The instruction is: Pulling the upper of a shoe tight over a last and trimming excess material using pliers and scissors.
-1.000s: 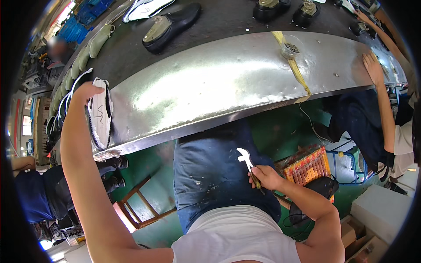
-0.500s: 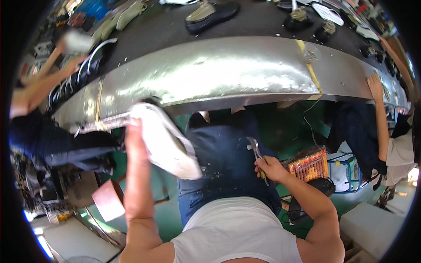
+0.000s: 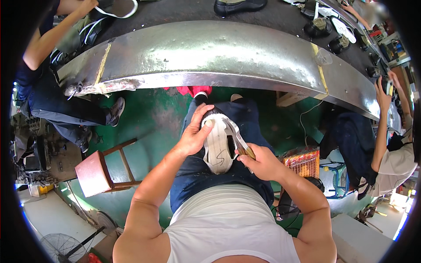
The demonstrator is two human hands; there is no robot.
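Observation:
A pale shoe upper [image 3: 217,149] rests on my thighs with its underside up, a dark pen stroke on it and a dark gap at its right side. My left hand [image 3: 195,133] is closed round its far left part, thumb pressed on the pale underside. In my right hand [image 3: 262,162] is a pair of pincers [image 3: 241,142]. Their metal head lies against the right edge of the upper, and my fingers wrap the brownish handles. Whether the jaws pinch the edge cannot be made out.
A metal bench edge [image 3: 210,48] curves across ahead of me; black shoes [image 3: 318,27] stand on the dark surface beyond. Co-workers' arms [image 3: 48,44] show at left and right. A pink-topped stool [image 3: 92,173] lies left, a beaded seat cover [image 3: 302,163] right, a fan [image 3: 63,247] lower left.
My left hand has brought the pale upper from near the bench edge, down and right onto my lap. My right hand has moved slightly up and left, bringing the pincers against it.

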